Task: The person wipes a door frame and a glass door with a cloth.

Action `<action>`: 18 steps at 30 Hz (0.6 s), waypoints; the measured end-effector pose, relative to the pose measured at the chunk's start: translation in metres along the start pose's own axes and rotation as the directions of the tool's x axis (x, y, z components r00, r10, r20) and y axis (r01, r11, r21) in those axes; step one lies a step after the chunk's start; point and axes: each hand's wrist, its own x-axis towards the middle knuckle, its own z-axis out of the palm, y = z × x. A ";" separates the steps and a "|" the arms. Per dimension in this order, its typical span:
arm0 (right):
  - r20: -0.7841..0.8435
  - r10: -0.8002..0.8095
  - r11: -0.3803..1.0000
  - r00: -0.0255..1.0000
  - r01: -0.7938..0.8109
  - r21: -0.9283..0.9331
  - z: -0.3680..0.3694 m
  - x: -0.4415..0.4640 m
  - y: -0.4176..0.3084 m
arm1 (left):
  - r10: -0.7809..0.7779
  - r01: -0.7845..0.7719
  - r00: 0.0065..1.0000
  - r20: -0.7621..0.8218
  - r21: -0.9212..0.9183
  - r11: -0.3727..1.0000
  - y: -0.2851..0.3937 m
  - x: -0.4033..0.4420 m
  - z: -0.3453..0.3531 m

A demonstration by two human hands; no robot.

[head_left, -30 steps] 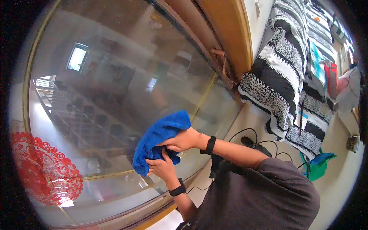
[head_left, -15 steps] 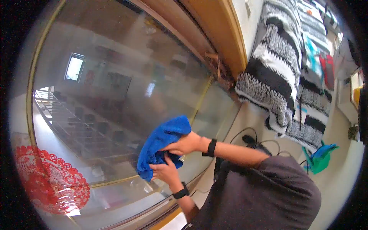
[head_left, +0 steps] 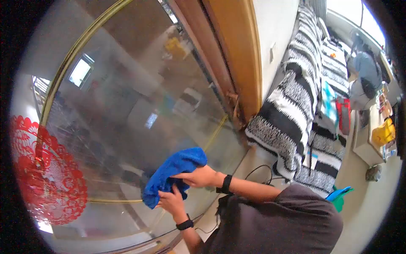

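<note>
A bunched blue cloth (head_left: 173, 167) lies against the large glass pane (head_left: 127, 139), with both my hands on it. My right hand (head_left: 201, 175) is closed on the cloth's right part, its index finger stretched along the fabric. Just below, my left hand (head_left: 171, 203) grips the lower edge, the thumb raised toward the right hand. Parts of the fingers are hidden in the folds. Both wrists wear black bands. A red lacy paper cutout (head_left: 55, 182) is on the glass at the left, and gold strips (head_left: 114, 201) cross the pane.
A wooden frame (head_left: 241, 51) edges the glass. Beyond it stands a sofa with a black, white and grey striped cover (head_left: 279, 114). A dark cable (head_left: 258, 167) lies on the floor. A green and blue bag (head_left: 338, 197), a fan (head_left: 363, 72) and a cabinet (head_left: 366, 144) are at the right.
The view has shifted, bringing the fan and more of the cabinet into sight. Both hands and the cloth now appear lower in the picture. My grip on the cloth looks much the same.
</note>
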 end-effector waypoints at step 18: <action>0.340 0.209 0.969 0.917 -0.240 0.052 0.034 -0.002 0.016 | 0.023 -0.022 1.000 0.021 -0.072 0.997 0.003 -0.010 0.013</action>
